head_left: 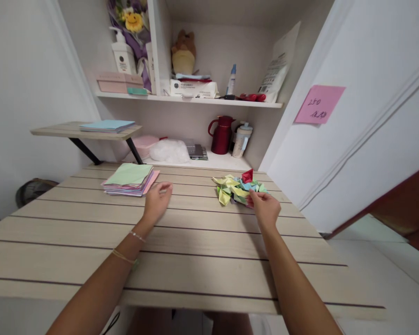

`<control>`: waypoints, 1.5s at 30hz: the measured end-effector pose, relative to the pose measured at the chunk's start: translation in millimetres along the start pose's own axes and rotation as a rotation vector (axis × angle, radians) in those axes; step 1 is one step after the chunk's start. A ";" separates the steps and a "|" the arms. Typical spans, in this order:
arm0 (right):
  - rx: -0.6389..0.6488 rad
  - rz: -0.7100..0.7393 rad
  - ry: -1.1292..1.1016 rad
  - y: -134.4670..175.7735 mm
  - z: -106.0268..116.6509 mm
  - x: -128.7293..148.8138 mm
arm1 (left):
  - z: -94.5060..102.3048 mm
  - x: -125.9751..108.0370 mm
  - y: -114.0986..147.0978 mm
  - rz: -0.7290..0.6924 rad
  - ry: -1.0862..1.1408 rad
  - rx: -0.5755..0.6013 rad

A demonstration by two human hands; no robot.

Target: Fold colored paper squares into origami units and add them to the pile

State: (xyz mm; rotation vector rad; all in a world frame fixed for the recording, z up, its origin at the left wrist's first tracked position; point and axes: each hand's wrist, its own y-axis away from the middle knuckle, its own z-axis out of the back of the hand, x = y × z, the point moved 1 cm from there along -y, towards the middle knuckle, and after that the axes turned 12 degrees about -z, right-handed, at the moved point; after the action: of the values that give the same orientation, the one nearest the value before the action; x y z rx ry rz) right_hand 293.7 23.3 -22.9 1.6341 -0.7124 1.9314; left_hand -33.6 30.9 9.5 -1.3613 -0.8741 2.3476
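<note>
Right hand [265,208] touching folded paper pile [238,187], left hand [156,200] near paper stack [131,180]

The worktop [195,242] is pale matt wood-grain laminate with thin dark seams. At eleven o'clock the paper stack [131,180] looks smooth and flat; at one o'clock the folded paper pieces [235,188] are creased. The red jug [222,135] behind shines glossy.

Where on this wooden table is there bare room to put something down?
The table is bare across its near half, around both forearms, and between the left hand and right hand. The far left holds the stack of coloured paper. The far right is crowded by the pile of folded paper pieces, which the right hand touches.
</note>
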 end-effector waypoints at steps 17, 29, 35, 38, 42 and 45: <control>-0.197 0.064 0.261 14.9 1.5 13.5 | 58.9 38.2 -11.0 0.032 -0.997 -0.006; -0.137 0.173 0.126 22.4 -5.6 14.4 | 67.6 38.6 -14.6 0.021 -0.915 -0.262; 0.091 0.275 -0.099 39.1 -11.8 25.6 | 59.3 17.4 -16.3 -0.180 -0.528 -0.391; 0.363 0.301 -0.136 49.6 -17.2 30.3 | 45.5 3.9 -12.1 -0.358 -0.299 -0.295; 0.591 0.377 -0.039 59.3 -22.4 31.4 | 20.4 -9.3 -0.1 -0.478 -0.040 0.039; 0.680 0.417 0.044 60.3 -23.0 30.9 | 6.3 -15.7 8.3 -0.430 0.135 0.204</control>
State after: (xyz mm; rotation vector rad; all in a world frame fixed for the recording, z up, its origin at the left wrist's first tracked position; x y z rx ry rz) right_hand 231.7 -3.9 0.4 1.9183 -0.4132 2.7144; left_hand -30.6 14.0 17.3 -1.1059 -0.7729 1.9338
